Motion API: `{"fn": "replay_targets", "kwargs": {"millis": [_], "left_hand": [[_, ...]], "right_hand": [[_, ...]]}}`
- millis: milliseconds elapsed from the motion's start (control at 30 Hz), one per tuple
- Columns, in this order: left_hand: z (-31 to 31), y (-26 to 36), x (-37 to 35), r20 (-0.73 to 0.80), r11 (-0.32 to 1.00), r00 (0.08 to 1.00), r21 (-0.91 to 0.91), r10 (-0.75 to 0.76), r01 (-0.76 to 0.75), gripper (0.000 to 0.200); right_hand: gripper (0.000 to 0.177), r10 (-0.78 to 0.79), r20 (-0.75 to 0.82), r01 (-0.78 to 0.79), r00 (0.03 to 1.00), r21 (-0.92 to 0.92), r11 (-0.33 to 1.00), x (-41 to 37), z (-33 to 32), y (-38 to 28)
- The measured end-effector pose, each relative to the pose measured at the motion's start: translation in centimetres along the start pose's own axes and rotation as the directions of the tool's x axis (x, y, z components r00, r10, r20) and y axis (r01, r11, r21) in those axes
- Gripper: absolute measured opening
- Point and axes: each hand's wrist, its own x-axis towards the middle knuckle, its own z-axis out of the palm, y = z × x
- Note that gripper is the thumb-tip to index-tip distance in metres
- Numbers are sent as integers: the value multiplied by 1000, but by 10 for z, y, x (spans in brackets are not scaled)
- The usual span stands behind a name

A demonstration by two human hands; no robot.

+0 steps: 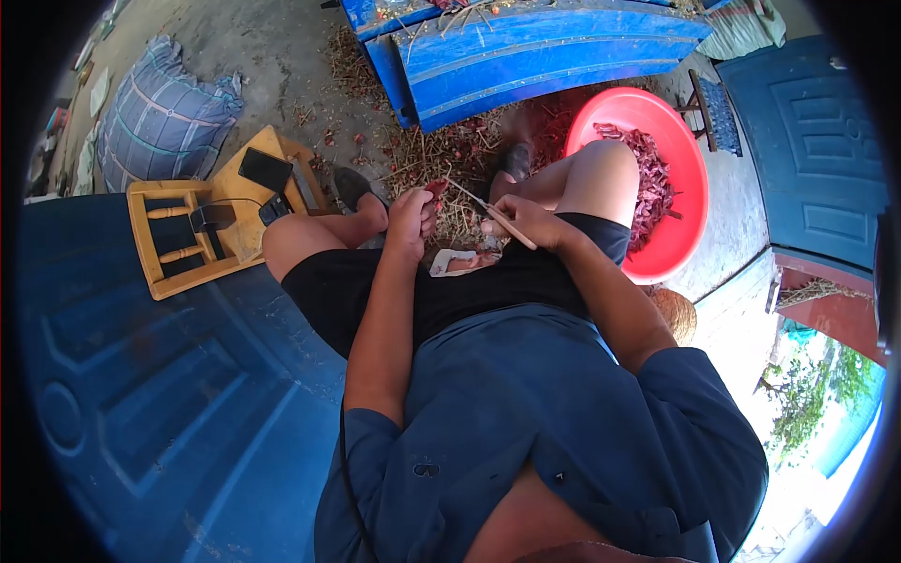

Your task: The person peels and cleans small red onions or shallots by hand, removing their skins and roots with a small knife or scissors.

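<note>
My left hand (411,221) is closed round a dark red piece (435,190), which shows at the top of the fist. To its right, my right hand (527,221) grips scissors (507,225) by their pale handles. The thin blades point up and left, with their tip near a light stem by the red piece. A pale, stained cloth or paper (456,263) lies on my lap below the hands. Beside my right knee stands a red basin (693,206) holding many dark red dried pieces (649,188).
A wooden chair (161,280) at the left holds a phone (267,169) and dark devices. Behind it lies a plaid sack (169,117). Ahead stands a blue metal structure (554,56), with dry stems (427,155) on the ground below. A blue door (817,141) is at the right.
</note>
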Motion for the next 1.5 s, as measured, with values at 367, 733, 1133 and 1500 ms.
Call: {"fn": "replay_targets", "kwargs": {"millis": [367,733,1133,1500], "left_hand": [[0,-10,2,-29,996,999,81,-32,35,9],[1,-8,4,-56,999,998,22,-37,38,6],[14,-20,13,39,990,996,115,-85,80,7],[3,-24,17,-46,989,994,111,-97,102,1]], "right_hand": [[59,1,-29,-4,1000,-102,995,19,3,-2],[60,-12,-127,-14,992,-195,981,18,1,-7],[43,-43,-447,187,894,283,941,67,29,12],[32,-309,-899,117,309,-287,951,9,-187,-97]]}}
